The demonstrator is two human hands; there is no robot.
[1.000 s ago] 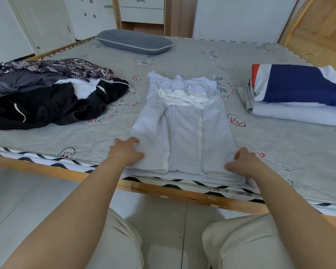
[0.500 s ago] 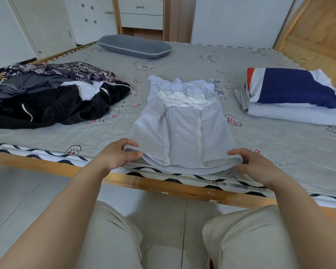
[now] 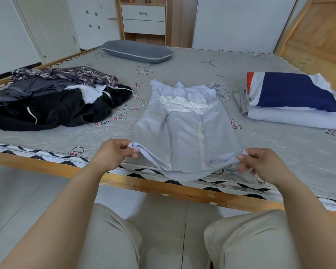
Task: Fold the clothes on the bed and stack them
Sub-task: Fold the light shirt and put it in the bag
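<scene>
In the head view, the pale lilac garment (image 3: 184, 129) lay lengthwise on the bed (image 3: 260, 144), its sides folded inward and a white lining showing near the far end, between the dark unfolded heap (image 3: 47, 101) and the folded stack (image 3: 291, 101). Half a second before, its near hem had been barely off the mattress; now that hem was raised higher and sagged between the hands. The left hand (image 3: 114, 152) and right hand (image 3: 260, 162) each pinched a near corner, fingers curled, forearms extended over the wooden bed rail (image 3: 163, 186).
</scene>
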